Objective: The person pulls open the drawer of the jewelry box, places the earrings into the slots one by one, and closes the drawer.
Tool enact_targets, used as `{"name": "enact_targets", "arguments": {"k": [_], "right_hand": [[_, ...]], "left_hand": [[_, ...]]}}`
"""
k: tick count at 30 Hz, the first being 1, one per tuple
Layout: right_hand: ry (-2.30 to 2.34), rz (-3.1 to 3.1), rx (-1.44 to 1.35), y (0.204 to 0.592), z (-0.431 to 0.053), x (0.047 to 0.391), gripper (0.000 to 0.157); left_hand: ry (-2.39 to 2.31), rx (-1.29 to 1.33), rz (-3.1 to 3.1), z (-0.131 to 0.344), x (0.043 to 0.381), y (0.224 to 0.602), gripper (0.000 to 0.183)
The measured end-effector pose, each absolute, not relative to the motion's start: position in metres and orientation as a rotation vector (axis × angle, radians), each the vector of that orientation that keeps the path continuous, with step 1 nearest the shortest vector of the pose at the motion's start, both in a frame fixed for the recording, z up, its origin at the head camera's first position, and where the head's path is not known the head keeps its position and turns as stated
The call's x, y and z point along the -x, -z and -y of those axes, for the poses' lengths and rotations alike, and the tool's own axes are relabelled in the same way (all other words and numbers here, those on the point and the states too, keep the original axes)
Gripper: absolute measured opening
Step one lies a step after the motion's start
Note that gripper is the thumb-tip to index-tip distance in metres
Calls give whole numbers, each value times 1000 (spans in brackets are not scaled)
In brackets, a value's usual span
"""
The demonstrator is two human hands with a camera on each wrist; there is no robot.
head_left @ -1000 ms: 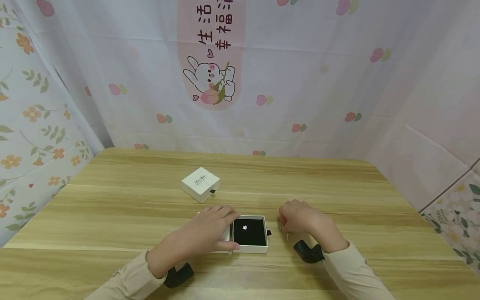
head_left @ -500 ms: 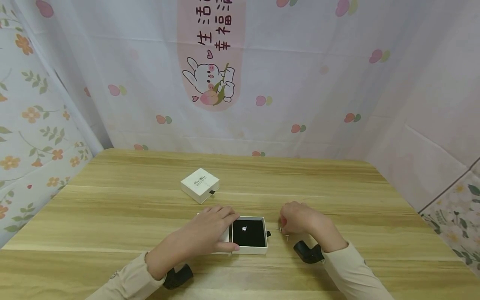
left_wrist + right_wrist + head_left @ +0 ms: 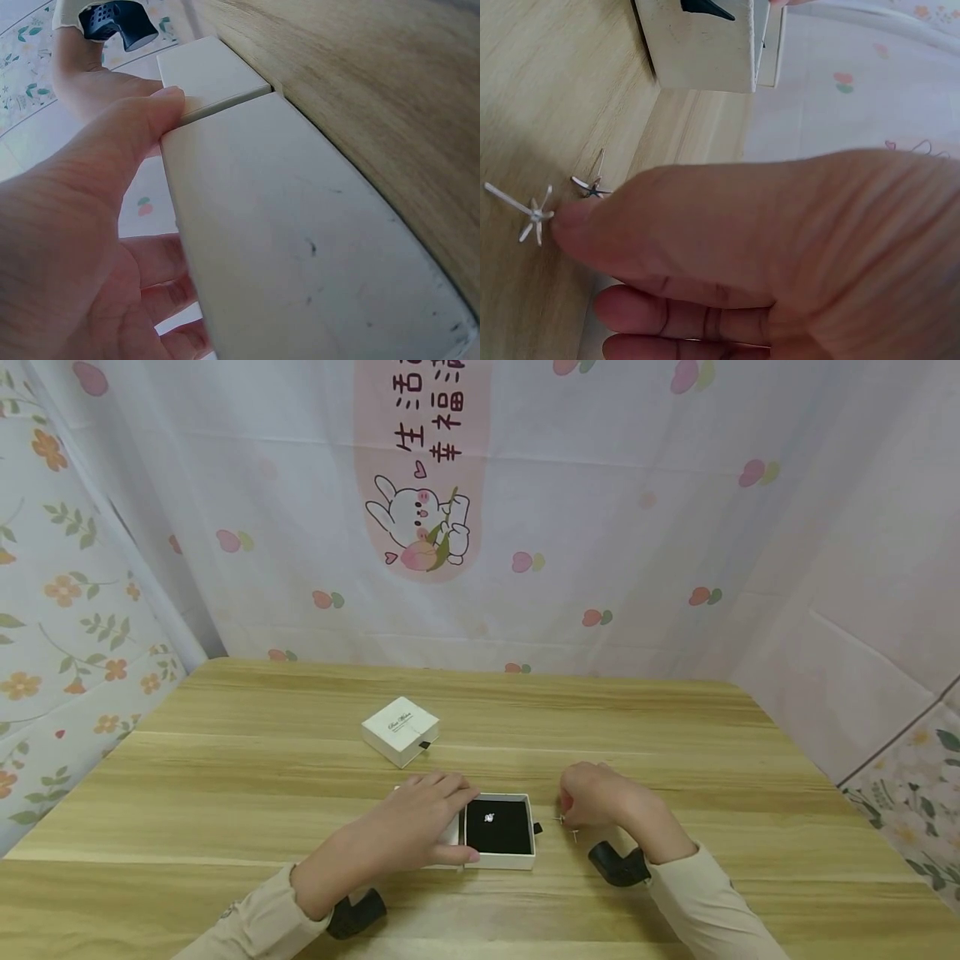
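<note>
My left hand grips the white sleeve of a small jewelry box, thumb along its near edge and fingers over the far side. The box's drawer is slid out to the right. A small silvery piece of jewelry sits on its black pad. To the right, my right hand is bent down to the table with fingers curled. Two silvery star-shaped stud earrings lie by its thumb tip: one earring just beyond it, the other earring partly behind the thumb. The index fingertip is hidden, so a pinch cannot be confirmed.
A second white box, closed and with a black pull tab, stands on the wooden table behind my left hand. Black curved wrist pieces hang beneath both forearms. Patterned cloth hangs behind the table.
Almost nothing differs. Both hands, the box and the earrings stay where they were; the head view has shifted very slightly.
</note>
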State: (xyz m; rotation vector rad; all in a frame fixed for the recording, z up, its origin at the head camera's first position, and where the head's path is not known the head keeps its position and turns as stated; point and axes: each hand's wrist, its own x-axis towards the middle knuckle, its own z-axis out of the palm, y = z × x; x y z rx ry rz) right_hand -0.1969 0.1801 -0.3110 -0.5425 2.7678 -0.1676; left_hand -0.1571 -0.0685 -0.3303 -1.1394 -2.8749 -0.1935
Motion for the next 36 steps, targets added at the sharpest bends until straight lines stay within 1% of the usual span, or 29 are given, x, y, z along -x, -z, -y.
{"name": "enact_targets", "arguments": {"k": [11,12,19,24,28,33,36], "right_hand": [[162,-2766,560,310,-182,197,15],[161,-2767,565,310,-182,197,16],[173,-2764,601,310,-183,198,37],[187,-2766,609,311,-183,198,39],[186,-2770,620,311,-183,199,35],[161,-2784,636,311,-183,199,19],[155,-2788,635,310,-183,198,14]], "left_hand": [[180,1140,2868,68,157,331,68],[181,1140,2870,68,157,331,68],[175,1136,2868,68,157,331,68],[178,1135,2870,68,157,330,68],[175,1138,2864,68,157,330,67],[168,1143,2849,69,157,330,67],[167,1145,2847,69,157,330,67]]}}
